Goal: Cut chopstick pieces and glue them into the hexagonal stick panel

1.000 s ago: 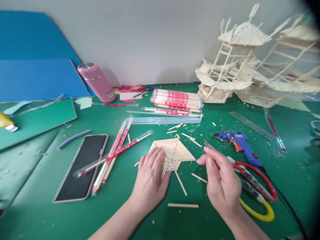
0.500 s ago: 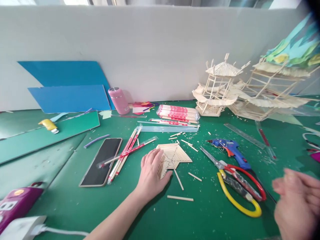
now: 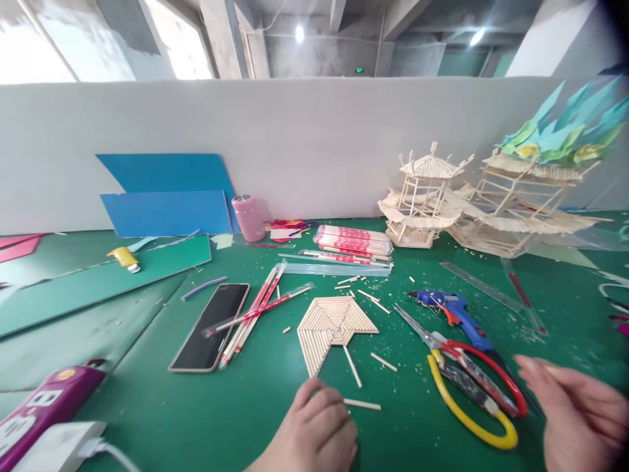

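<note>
My left hand [image 3: 319, 429] is low in the middle, just in front of a flat fan-shaped panel of wooden sticks [image 3: 327, 318]. Its fingers are curled down, and their tips are hidden. Beside its knuckles lies a loose stick [image 3: 363, 404], its left end covered by the hand. Another stick [image 3: 352, 366] reaches from the panel's lower edge. At the right edge my right hand [image 3: 577, 406] hovers with thumb and fingers drawn together; whatever may be between them cannot be made out. Large scissors [image 3: 472, 380] with red and yellow handles and a blue glue gun [image 3: 455, 308] lie to its left.
A phone [image 3: 211, 328] and wrapped chopsticks [image 3: 255, 314] lie left of the panel. Further back are a chopstick bundle [image 3: 352, 240], a pink bottle [image 3: 248, 218] and stick-built pavilion models [image 3: 425, 203]. A purple power strip [image 3: 49, 406] sits at the near left.
My left hand has come off the stick panel and moved toward me, near the loose stick. My right hand has shifted slightly left. The camera view has tilted up.
</note>
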`<state>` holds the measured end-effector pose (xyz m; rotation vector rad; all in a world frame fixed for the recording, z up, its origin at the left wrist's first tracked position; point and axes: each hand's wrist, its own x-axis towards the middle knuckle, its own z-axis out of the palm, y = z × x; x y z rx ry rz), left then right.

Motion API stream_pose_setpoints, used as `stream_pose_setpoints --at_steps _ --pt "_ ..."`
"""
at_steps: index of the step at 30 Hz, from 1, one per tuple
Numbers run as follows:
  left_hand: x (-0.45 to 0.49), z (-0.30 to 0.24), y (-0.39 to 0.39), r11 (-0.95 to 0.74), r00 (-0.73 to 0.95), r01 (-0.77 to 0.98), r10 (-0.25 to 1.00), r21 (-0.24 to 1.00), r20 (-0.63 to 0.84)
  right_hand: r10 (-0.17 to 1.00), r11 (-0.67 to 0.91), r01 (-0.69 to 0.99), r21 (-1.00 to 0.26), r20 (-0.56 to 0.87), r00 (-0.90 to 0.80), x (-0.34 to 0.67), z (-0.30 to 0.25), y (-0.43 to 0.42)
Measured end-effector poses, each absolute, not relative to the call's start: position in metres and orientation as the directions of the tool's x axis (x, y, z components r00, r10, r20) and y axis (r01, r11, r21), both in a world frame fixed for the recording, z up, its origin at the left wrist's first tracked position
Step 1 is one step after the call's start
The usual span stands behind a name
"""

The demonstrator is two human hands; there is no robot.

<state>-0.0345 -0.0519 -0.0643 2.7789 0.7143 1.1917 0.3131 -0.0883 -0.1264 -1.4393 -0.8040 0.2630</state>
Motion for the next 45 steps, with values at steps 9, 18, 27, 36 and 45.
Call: stream_pose_setpoints --at_steps 9,18,27,36,45 --pt "-0.036 -0.066 -0.070 -0.891 0.646 0.445 0.388 0.088 0.657 0.826 0.025 0.351 -0.936 0.217 0.520 0.203 -0.029 -0.081" --pt "-0.076 -0.035 -0.054 -0.775 0.660 0.585 0.626 0.240 0.415 0.967 0.227 0.675 -0.702 0.246 -0.070 0.178 -0.035 -0.061" --pt "-0.059 -0.033 0.005 -0.727 0.664 0.645 0.686 0.234 0.298 0.928 0.341 0.891 -0.299 0.260 -0.268 0.168 -0.056 -0.035" --pt "-0.030 -0.051 0.034 -0.716 0.676 0.664 0.698 0.216 0.236 0.937 0.339 0.852 -0.400 0.067 -0.342 0.164 -0.051 -0.031" --pt "-0.028 -0.058 0.041 -0.703 0.655 0.666 0.711 0.250 0.254 0.895 0.404 0.783 -0.472 0.025 -0.446 0.152 -0.050 -0.049"
